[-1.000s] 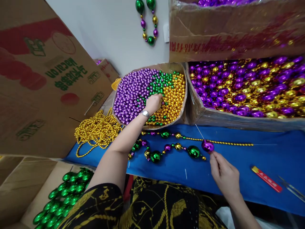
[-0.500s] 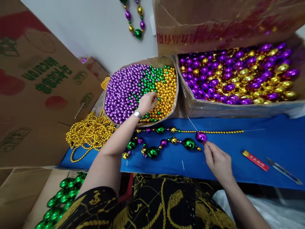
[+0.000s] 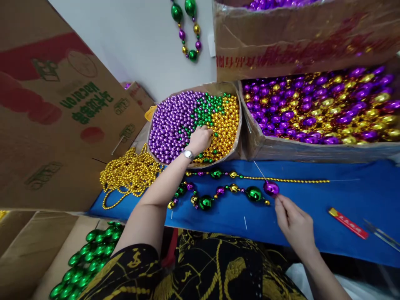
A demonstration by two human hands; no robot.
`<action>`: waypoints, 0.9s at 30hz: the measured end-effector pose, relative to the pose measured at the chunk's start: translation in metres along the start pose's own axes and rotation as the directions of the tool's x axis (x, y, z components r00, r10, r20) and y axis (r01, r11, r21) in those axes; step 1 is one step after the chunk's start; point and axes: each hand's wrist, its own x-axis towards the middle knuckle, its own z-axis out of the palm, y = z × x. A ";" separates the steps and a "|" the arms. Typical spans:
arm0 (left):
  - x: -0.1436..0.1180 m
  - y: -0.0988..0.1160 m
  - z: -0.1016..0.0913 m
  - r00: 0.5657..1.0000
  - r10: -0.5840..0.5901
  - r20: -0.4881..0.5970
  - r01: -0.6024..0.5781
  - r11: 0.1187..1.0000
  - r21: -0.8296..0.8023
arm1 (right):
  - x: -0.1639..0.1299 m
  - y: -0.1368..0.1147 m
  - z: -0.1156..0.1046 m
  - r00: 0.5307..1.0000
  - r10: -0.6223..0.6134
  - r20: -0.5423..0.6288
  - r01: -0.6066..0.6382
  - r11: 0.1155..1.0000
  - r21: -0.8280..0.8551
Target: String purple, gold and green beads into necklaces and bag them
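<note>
My left hand reaches into a cardboard box of small purple, green and gold beads, fingers curled down among the gold and green ones. I cannot see whether it holds a bead. My right hand pinches a thin needle just below a large purple bead threaded on it. That bead ends a half-strung necklace of large green, purple and gold beads lying on the blue cloth.
A box of large purple and gold beads stands at the right, another box above it. A pile of gold bead strands lies at the left. Green beads fill a box below. A red strip and tweezers lie far right.
The view has shifted slightly with my head. My left hand stays in the small-bead box with its fingers working; my right hand keeps holding the needle with the purple bead.
</note>
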 end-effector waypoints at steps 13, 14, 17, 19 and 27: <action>0.029 0.010 0.023 0.996 -0.073 0.055 0.084 0.967 -0.240 | -0.001 -0.004 0.006 0.999 -0.040 -0.016 0.041 0.999 0.027; 0.023 0.011 0.020 0.997 -0.067 0.039 0.076 0.956 -0.285 | -0.001 -0.005 0.005 0.999 -0.041 -0.013 0.042 0.999 0.033; -0.005 0.025 0.008 0.998 -0.067 -0.011 0.039 0.689 -0.724 | 0.000 -0.007 0.002 0.999 -0.040 -0.012 0.041 0.998 0.052; -0.029 0.043 -0.001 0.998 -0.050 0.024 0.033 0.192 -0.981 | 0.002 -0.010 -0.001 0.999 -0.040 -0.017 0.041 0.997 0.062; -0.088 0.106 -0.006 0.953 0.168 0.252 0.303 -0.565 -0.767 | 0.004 -0.019 -0.009 0.998 -0.068 -0.018 0.069 0.995 0.077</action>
